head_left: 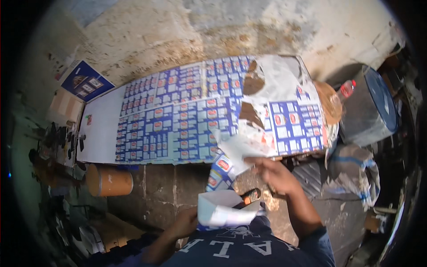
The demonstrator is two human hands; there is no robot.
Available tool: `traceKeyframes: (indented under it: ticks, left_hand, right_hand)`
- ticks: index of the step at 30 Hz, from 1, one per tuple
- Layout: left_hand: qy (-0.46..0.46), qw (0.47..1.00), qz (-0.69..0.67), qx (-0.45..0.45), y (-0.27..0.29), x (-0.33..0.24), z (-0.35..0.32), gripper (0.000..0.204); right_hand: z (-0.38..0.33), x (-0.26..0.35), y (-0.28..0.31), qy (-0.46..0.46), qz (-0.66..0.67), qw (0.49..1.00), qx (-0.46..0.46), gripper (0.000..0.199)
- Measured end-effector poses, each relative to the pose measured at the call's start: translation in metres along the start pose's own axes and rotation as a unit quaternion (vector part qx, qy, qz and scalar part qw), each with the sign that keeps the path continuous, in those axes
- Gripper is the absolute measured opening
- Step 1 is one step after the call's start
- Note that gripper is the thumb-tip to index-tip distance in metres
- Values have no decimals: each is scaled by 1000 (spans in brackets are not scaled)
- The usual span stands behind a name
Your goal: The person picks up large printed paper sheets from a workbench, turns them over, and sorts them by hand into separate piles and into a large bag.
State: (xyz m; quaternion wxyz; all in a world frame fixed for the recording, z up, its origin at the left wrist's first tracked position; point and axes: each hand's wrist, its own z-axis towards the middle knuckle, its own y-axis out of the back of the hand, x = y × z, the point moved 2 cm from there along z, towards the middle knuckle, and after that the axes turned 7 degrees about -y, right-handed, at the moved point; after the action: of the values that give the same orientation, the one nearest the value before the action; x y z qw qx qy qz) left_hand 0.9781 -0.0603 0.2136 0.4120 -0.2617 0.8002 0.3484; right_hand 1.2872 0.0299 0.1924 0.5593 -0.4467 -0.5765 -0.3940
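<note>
My left hand [189, 219] grips the left side of an open paper carton [218, 200], pale inside with some blue print low down, close in front of my shirt. My right hand [272, 172] is at the right edge of a bent sheet [224, 165], white on one face and printed blue with red labels on the other. Its fingers look closed on that edge, though blur softens them. The sheet hangs by the near edge of a long table [100, 129], partly over the printed covering [191, 118].
Torn brown and white patches [253, 80] mark the table's right part. An orange-brown drum [109, 180] stands below its left end. A large grey drum [369, 107], a red-capped bottle [347, 89] and a pale sack [353, 175] are at the right. A stained wall [155, 35] rises behind.
</note>
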Motion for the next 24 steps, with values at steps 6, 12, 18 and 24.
traceKeyframes:
  ticks: [6,12,18,24]
  left_hand:
    - [5,993,120,7,-34,-11,-18,20]
    - [-87,979,176,53,-32,9,-19,17]
    - [-101,970,182,127,-13,51,-14,20]
    - [-261,920,118,268,3,80,5,22]
  right_hand:
    - [34,-144,28,-375,136,892,-215,72]
    - [24,-205,-40,-303,-91,825,-467,101]
    - [32,-191,-85,-245,382,812,-368,38]
    - [-93,-238,-67,-177,380,847,-327,29]
